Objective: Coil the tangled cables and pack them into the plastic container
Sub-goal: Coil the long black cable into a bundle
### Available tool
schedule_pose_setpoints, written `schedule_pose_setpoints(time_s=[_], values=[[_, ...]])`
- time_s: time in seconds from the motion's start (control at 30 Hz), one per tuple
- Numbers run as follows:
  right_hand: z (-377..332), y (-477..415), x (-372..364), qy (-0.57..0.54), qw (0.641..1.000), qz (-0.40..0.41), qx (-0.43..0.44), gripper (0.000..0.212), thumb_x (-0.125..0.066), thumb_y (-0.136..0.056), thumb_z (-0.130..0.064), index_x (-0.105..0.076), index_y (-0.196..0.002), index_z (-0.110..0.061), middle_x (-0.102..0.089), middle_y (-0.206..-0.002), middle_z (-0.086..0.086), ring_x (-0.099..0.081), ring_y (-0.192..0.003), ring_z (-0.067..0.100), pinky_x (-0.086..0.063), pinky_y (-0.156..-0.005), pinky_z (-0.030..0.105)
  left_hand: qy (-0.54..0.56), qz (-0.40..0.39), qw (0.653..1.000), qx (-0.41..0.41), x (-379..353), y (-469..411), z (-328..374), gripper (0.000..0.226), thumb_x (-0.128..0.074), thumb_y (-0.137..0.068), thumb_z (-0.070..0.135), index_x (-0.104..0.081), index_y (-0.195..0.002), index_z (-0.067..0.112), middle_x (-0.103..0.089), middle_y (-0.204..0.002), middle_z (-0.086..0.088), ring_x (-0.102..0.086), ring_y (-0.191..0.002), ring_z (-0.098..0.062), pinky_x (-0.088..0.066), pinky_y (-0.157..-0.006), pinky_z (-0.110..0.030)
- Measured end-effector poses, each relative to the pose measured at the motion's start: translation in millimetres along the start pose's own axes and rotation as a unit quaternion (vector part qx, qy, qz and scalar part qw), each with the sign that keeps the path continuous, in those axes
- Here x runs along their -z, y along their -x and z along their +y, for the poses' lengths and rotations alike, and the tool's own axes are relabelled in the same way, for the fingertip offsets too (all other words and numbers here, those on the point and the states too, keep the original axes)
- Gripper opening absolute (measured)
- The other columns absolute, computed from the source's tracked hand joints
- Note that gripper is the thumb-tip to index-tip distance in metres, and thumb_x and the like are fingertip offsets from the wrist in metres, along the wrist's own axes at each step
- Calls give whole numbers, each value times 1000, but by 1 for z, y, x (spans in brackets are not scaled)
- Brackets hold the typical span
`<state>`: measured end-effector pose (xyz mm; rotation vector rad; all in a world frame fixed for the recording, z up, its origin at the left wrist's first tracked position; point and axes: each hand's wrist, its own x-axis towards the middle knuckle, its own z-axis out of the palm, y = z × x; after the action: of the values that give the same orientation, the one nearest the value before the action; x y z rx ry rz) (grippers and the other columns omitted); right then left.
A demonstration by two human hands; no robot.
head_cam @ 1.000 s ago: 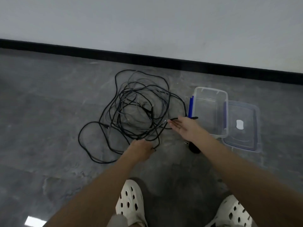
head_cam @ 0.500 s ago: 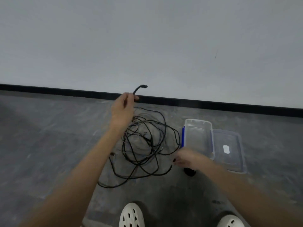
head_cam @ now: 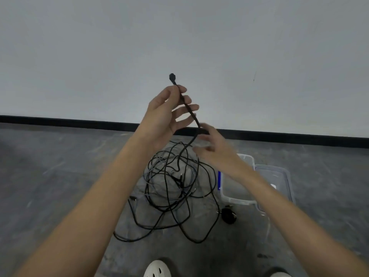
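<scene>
Stood on a grey floor (head_cam: 60, 186) facing a pale wall (head_cam: 99, 56) with a black skirting strip (head_cam: 60, 119) along its foot. Held the left hand (head_cam: 163, 116) up in front of that wall, palm toward the camera. Pinched a black cable (head_cam: 188, 107) between thumb and forefinger just below its connector (head_cam: 172, 77), the connector poking up past the fingertips. Spread the other three fingers straight and apart behind the cable, not wrapped round it.

Saw the cable slant down from that pinch to the right hand (head_cam: 213, 145) and on into the tangle of cables (head_cam: 171, 188) on the floor. Held the right hand at the cable just below the left, level with the skirting strip (too blurred to tell whether curled round the cable or merely touching it, or how the fingers lay).

Saw the tangle lying in loose black and grey loops between the two forearms, just left of the plastic container (head_cam: 236, 199), with every visible loop outside it. Saw the container standing open on the floor, clear-walled, partly hidden by the right forearm, with a blue clip (head_cam: 219, 179) on the side facing the tangle. Saw its lid (head_cam: 279, 174) lying flat right beside it on the far side from the cables. Noted a round black plug (head_cam: 228, 214) on the floor just before the container's near corner, and white perforated shoes (head_cam: 157, 269) at the bottom edge.
</scene>
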<state>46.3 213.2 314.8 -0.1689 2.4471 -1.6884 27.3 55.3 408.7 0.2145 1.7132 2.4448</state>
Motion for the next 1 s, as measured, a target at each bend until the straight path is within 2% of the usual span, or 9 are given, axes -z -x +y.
schedule_pose_setpoints(time_s=[0.1,0.17,0.27,0.43,0.57,0.73,0.8,0.9,1.0], values=[[-15,8,9,-2,998,6,57,24,-60,-91,-32,-58,-116,-34,-68,-105,-8,-67,-86,4,-54,-87,33,1,-28,1000,2,-7,5,-10,24,-43,-104,25,-64,-96,16,-69,-81,3,-70,-89,-20,-56,-75,-31],[-18,14,11,35,997,4,72,8,-58,-94,-27,-63,-95,-33,-70,-89,-8,-67,-83,8,-53,-84,33,-4,-37,999,-5,-8,8,-18,24,-44,-103,25,-65,-97,16,-71,-87,2,-69,-94,-20,-55,-78,-31],[-18,18,19,42,996,17,75,12,-55,-96,-23,-65,-91,-24,-71,-87,2,-69,-78,21,-53,-78,37,-62,-31,997,-18,-4,14,-28,22,-47,-101,33,-68,-99,24,-73,-100,2,-68,-102,-17,-53,-84,-29],[-15,22,39,9,994,62,87,15,-52,-98,-21,-66,-92,-19,-71,-85,-5,-69,-75,7,-54,-76,19,-169,44,985,19,28,22,-50,15,-55,-96,28,-70,-96,24,-75,-95,4,-69,-90,-11,-55,-83,-24],[-17,30,50,-17,993,77,87,16,-52,-98,-16,-65,-89,-15,-70,-79,-8,-70,-72,9,-53,-70,16,-307,107,939,115,53,7,-83,26,-50,-99,8,-70,-88,20,-74,-80,6,-67,-72,-7,-54,-65,-15],[-35,38,77,-98,980,147,96,17,-51,-99,-20,-64,-88,-15,-74,-81,7,-72,-72,18,-57,-67,22,-381,189,887,181,87,-10,-143,25,-51,-93,-1,-64,-80,15,-68,-99,-6,-63,-87,-17,-54,-77,-27],[-43,40,86,-116,974,164,101,19,-50,-100,-20,-63,-88,-13,-75,-80,7,-72,-71,19,-58,-69,24,-455,193,846,200,100,-13,-168,10,-58,-92,8,-66,-93,14,-68,-108,-8,-63,-100,-23,-52,-91,-33],[-49,42,94,-124,973,170,95,22,-49,-100,-21,-63,-87,-13,-75,-78,7,-72,-69,20,-58,-68,24,-516,144,812,234,106,-24,-196,45,-61,-92,21,-52,-134,6,-57,-132,-11,-54,-120,-27,-41,-96,-29],[-48,40,97,-125,973,175,82,22,-49,-100,-23,-62,-87,-11,-75,-79,9,-72,-69,21,-58,-69,25,-497,107,816,275,107,-38,-224,72,-63,-91,27,-26,-150,8,-39,-150,-12,-41,-134,-29,-36,-106,-34]])
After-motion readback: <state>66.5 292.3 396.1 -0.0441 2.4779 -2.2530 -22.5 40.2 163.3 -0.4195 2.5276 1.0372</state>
